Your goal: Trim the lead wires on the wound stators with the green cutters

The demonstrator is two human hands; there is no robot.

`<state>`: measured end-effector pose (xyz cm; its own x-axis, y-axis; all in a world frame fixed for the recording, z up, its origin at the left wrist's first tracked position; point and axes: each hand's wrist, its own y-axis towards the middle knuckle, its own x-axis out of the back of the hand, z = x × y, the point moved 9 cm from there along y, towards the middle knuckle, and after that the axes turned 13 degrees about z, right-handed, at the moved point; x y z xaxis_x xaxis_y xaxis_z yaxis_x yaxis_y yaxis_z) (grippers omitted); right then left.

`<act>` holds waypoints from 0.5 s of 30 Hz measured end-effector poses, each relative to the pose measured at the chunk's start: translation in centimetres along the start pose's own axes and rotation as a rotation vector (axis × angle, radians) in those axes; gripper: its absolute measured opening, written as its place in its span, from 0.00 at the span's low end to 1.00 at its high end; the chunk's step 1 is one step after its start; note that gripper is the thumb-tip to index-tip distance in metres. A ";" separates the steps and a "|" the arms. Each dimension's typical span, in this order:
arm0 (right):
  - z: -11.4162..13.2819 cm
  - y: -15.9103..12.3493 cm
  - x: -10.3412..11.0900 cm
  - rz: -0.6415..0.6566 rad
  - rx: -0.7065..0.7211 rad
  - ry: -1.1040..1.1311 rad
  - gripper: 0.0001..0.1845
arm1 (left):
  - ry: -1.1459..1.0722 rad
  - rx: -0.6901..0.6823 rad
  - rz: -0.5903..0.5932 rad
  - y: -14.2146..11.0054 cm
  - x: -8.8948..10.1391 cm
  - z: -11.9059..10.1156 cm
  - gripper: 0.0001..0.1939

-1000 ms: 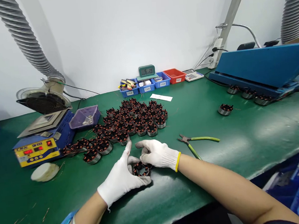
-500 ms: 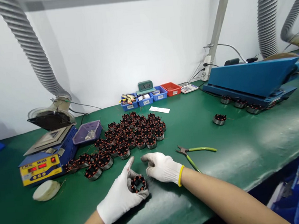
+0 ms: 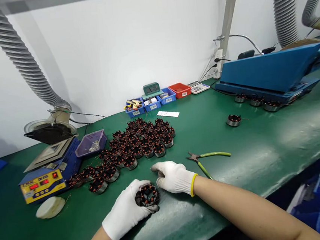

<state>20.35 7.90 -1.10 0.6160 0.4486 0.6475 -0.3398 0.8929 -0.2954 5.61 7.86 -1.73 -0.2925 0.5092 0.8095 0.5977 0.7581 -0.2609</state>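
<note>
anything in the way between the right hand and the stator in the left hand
Nothing visible: the right hand is right beside the wound stator that the left hand holds. The green-handled cutters lie on the right hand's other side, away from the stator.

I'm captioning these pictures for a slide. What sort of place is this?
Probably a factory or workshop handling small electrical parts. Many ring-shaped wound parts sit on the green bench, the gloved left hand holds another, and a ribbed duct comes down behind a unit with red displays.
</note>
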 end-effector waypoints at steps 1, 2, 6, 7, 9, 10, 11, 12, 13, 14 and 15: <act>0.0 0.0 0.0 -0.004 -0.001 -0.005 0.31 | 0.008 0.000 -0.003 0.0 0.0 -0.1 0.26; 0.1 0.0 0.0 -0.007 -0.001 -0.009 0.31 | 0.017 -0.004 -0.004 0.0 0.1 -0.2 0.26; 0.2 0.0 -0.1 0.008 -0.007 -0.011 0.30 | 0.028 -0.019 0.021 0.1 0.1 -0.6 0.25; 0.2 0.0 -0.1 0.023 -0.004 -0.008 0.30 | 0.026 -0.015 0.024 0.0 0.1 -0.7 0.24; -0.2 -0.1 0.2 0.047 -0.003 -0.022 0.30 | 0.023 -0.003 0.014 -0.2 0.1 -0.9 0.25; -0.6 -0.2 0.7 0.030 -0.017 -0.049 0.29 | 0.021 0.007 -0.002 -0.3 0.2 -1.0 0.26; -1.2 -0.3 1.5 -0.010 -0.043 -0.092 0.29 | 0.026 0.007 -0.010 -0.4 0.2 -1.0 0.27; -2.0 -0.5 2.8 -0.104 -0.095 -0.155 0.28 | 0.029 0.017 -0.021 -0.4 0.3 -0.9 0.28; -2.5 -0.9 4.2 -0.225 -0.134 -0.202 0.27 | 0.029 0.039 -0.039 -0.5 0.4 -0.7 0.29; -2.7 -1.3 5.4 -0.337 -0.135 -0.208 0.27 | 0.028 0.057 -0.039 -0.5 0.5 -0.4 0.29; -2.4 -1.8 6.2 -0.427 -0.087 -0.174 0.27 | 0.026 0.074 -0.034 -0.5 0.5 -0.1 0.30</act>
<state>26.50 9.13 1.71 0.5567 0.0341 0.8300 -0.0163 0.9994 -0.0302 5.25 7.67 -1.17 -0.2916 0.4728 0.8315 0.5308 0.8032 -0.2706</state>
